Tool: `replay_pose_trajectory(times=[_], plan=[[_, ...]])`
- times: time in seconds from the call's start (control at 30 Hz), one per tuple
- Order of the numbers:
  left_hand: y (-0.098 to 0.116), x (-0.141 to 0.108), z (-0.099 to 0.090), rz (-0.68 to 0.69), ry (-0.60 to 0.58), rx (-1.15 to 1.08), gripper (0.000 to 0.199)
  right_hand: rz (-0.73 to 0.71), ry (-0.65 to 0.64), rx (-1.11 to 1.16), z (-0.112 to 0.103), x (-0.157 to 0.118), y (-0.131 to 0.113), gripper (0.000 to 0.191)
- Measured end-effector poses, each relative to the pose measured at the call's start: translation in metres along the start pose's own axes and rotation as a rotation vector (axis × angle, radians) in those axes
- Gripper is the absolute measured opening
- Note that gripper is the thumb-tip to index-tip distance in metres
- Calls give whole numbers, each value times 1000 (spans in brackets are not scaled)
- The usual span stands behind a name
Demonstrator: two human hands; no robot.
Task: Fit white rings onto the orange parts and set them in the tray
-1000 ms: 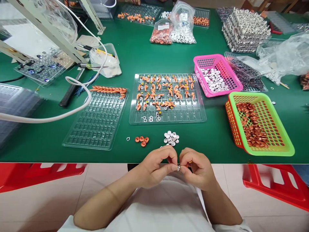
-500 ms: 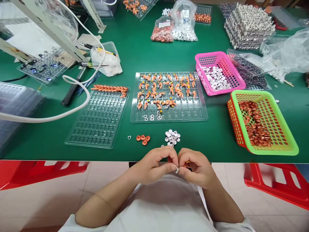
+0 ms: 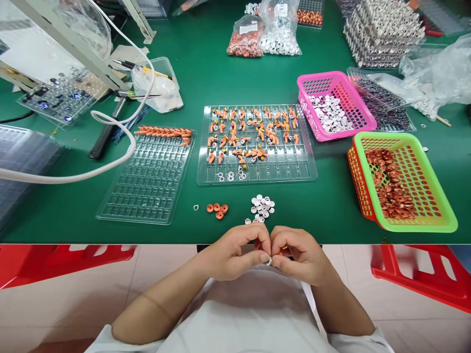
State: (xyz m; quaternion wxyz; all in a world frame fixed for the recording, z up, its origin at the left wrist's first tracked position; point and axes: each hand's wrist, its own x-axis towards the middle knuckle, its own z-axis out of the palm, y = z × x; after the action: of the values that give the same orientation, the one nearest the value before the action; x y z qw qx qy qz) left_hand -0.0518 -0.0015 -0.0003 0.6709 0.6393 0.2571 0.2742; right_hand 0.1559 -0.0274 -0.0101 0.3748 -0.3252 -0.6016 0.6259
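Observation:
My left hand point(image 3: 237, 252) and my right hand point(image 3: 300, 256) meet at the table's front edge, fingertips touching. Pinched at the left fingertips is a small white piece point(image 3: 270, 262), mostly covered; its exact shape I cannot make out. Within my right fingers shows a bit of a small orange part point(image 3: 284, 251) with yellow on it. Just beyond the hands lie a pile of white discs point(image 3: 262, 208) and several orange-brown round caps point(image 3: 217, 210). A small white ring point(image 3: 196, 207) lies farther left.
Ahead is a clear plastic tray point(image 3: 290, 172) with orange curved parts and white rings. Another tray point(image 3: 134, 208) lies left, near a hammer point(image 3: 103, 139) and white cable point(image 3: 125, 162). On the right are a pink basket point(image 3: 362, 110) and a green basket point(image 3: 437, 196); behind, filled bags point(image 3: 246, 39).
Both hands stay pinched together in nearly the same place. The view has shifted slightly. At the far back, the tray of orange parts has moved up and left and is blurred.

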Motion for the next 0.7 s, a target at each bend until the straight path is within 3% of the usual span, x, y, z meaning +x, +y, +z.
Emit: replay_pose_trajectory(times=[0.33, 0.7], plan=[[1, -1, 3, 2, 47, -51, 22, -90, 66, -70, 4, -1, -1, 7], [3, 0, 2, 20, 119, -7, 24, -311, 169, -229, 8, -3, 3, 26]])
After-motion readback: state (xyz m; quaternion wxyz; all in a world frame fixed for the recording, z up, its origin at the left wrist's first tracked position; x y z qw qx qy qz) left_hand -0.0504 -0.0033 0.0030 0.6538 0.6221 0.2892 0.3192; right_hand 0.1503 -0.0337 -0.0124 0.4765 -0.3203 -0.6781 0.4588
